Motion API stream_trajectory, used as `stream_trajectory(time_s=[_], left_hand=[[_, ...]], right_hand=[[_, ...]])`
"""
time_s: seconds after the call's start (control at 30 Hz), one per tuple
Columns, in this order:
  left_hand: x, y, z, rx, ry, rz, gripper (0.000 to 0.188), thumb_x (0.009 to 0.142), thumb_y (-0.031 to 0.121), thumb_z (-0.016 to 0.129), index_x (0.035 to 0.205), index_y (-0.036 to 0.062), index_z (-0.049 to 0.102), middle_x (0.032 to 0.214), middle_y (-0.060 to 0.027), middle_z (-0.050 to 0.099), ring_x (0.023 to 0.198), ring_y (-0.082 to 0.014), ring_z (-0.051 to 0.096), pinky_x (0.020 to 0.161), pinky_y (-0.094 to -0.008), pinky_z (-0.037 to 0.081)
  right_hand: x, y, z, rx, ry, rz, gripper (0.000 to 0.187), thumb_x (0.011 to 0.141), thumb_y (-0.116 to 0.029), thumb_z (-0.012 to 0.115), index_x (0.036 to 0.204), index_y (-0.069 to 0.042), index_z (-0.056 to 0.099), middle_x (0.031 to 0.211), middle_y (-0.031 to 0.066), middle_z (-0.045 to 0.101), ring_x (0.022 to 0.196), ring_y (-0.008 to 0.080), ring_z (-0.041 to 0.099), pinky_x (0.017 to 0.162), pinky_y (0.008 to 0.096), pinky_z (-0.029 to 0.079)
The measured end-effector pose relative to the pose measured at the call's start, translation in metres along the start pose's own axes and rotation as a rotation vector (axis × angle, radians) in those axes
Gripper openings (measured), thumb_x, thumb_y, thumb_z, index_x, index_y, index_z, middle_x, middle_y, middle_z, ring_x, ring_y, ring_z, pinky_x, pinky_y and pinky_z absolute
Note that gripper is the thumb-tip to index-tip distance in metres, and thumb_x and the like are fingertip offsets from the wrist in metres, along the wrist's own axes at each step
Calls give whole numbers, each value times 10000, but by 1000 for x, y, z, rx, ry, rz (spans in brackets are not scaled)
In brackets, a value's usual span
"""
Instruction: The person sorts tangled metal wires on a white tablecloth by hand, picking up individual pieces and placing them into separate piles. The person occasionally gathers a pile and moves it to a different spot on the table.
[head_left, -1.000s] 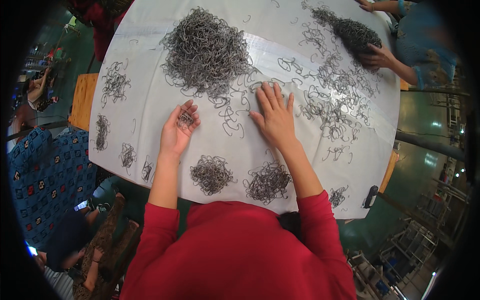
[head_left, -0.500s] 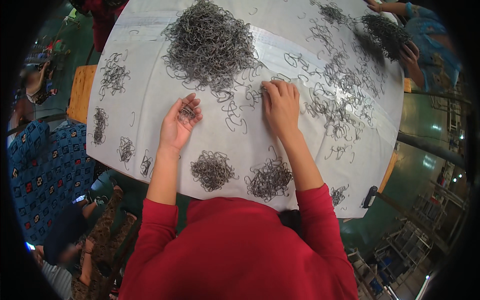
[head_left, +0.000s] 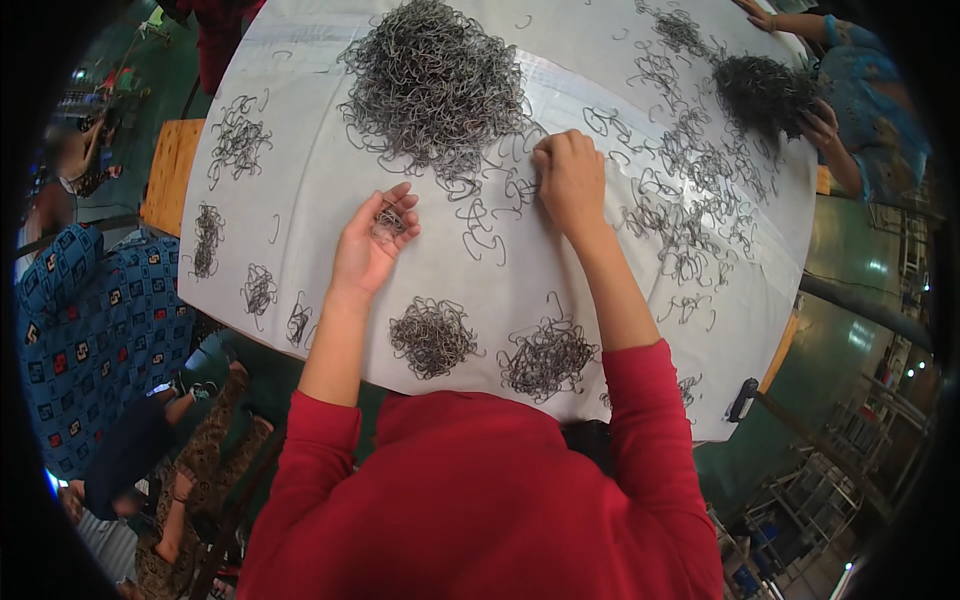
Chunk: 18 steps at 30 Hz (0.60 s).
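In the cupped palm of my left hand (head_left: 366,250) lies a small bunch of bent wire hooks (head_left: 388,221), the fingers curled loosely around it. My right hand (head_left: 574,185) is over the right fringe of a large heap of grey wire hooks (head_left: 435,85). Its thumb and fingertips are pinched together beside loose hooks; what is between them is too small to make out. Two smaller heaps sit near my body, a left heap (head_left: 432,338) and a right heap (head_left: 548,358).
White sheeting covers the table (head_left: 325,200). Small hook groups (head_left: 238,138) line its left side, and scattered hooks (head_left: 690,190) spread across the right. A co-worker's hand (head_left: 822,125) touches a dark hook pile (head_left: 765,92). A small black object (head_left: 742,399) lies at the near right edge.
My right hand has shifted slightly away from my body, its fingers now drawn closer together. My left hand keeps its bunch. The co-worker's dark pile now sits lower, against the table.
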<state>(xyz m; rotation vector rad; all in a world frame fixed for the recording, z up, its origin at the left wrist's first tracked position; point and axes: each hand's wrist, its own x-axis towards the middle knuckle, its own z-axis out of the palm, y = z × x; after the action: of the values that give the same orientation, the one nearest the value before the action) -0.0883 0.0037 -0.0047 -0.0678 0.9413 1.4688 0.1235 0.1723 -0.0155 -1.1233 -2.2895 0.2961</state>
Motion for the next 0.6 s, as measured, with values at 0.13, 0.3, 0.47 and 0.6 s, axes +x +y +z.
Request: stream_trajectory(time_s=[0.13, 0.3, 0.47, 0.6], left_hand=[[-3, -11, 20, -33, -87, -94, 339, 948, 234, 447, 1153, -26, 522, 993, -105, 598, 832, -177, 589, 774, -308, 514], [1, -46, 75, 8, -56, -189, 347, 954, 260, 432, 1137, -19, 528, 1003, -105, 596, 902, -199, 598, 815, -330, 513], [8, -70, 93, -54, -56, -241, 357, 960, 279, 420, 1124, -14, 541, 997, -95, 592, 931, -207, 584, 830, -330, 508], [8, -72, 94, -46, -34, -261, 313, 966, 253, 410, 1105, -2, 526, 932, -85, 598, 840, -189, 598, 759, -301, 525]], right_hand=[[4, -6, -45, 1336, -247, 947, 107, 893, -143, 551, 851, -44, 545, 773, 6, 492, 587, 92, 424, 498, 233, 325], [-9, -23, -77, 1731, -466, 1014, 120, 899, -161, 554, 888, -43, 540, 738, -27, 467, 554, 28, 350, 415, 189, 248], [-31, -50, -78, 953, -375, 626, 155, 880, -144, 552, 937, -11, 607, 885, 62, 585, 603, 142, 539, 540, 287, 440], [-37, 8, -69, 233, -45, 493, 134, 840, -156, 589, 930, -65, 631, 904, 75, 580, 723, 253, 599, 663, 366, 477]])
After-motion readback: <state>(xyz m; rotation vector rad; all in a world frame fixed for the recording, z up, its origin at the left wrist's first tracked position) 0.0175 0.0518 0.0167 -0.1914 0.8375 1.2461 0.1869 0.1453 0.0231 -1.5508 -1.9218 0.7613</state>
